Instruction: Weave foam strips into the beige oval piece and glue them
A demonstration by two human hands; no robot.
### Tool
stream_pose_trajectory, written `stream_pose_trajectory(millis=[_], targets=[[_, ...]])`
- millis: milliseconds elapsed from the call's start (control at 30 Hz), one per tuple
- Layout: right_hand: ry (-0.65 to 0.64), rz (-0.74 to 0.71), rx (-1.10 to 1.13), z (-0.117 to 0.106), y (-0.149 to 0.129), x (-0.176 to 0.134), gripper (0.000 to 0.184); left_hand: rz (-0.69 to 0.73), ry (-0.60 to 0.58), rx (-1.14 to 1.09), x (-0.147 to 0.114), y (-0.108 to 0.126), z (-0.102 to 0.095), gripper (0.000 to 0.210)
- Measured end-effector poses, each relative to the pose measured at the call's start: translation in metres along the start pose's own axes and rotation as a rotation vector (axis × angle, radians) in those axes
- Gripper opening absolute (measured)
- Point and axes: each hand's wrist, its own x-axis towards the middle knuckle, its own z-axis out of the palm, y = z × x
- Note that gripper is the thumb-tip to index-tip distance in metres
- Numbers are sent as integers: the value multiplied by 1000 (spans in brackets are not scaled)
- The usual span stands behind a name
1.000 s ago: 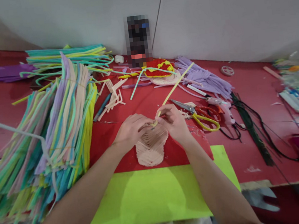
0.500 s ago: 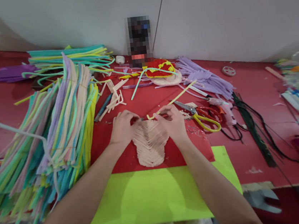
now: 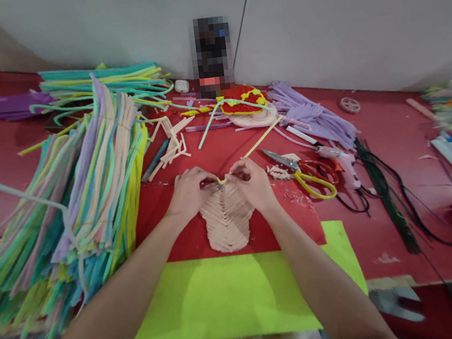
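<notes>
A pale yellow pipe cleaner (image 3: 263, 137) slants up and to the right from between my two hands. My right hand (image 3: 252, 184) pinches it near its lower part. At its short curled end, the fingertips of my left hand (image 3: 190, 194) close in a pinch on it. Both hands rest over the upper edge of a beige piece (image 3: 227, 221) built from pipe cleaners laid in a V pattern, wide at the top and narrower below. That piece lies on a red sheet (image 3: 185, 239), and my fingers cover its upper corners.
Bundles of coloured pipe cleaners (image 3: 100, 178) fill the left side. Scissors (image 3: 297, 169) with red and yellow handles lie right of my hands, before a glue gun (image 3: 343, 164). Purple pipe cleaners (image 3: 309, 111) lie behind. A lime-green sheet (image 3: 228, 300) is at the front edge.
The pipe cleaner's bent end has moved left and now meets my left fingertips. My right hand has shifted slightly left with it, and its long end has swung left.
</notes>
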Motion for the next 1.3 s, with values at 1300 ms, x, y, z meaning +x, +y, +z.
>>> stream_pose_trajectory(millis=[1300], targets=[[190, -23, 256, 4, -20, -16, 12, 492, 346, 268, -10, 16, -5, 12]])
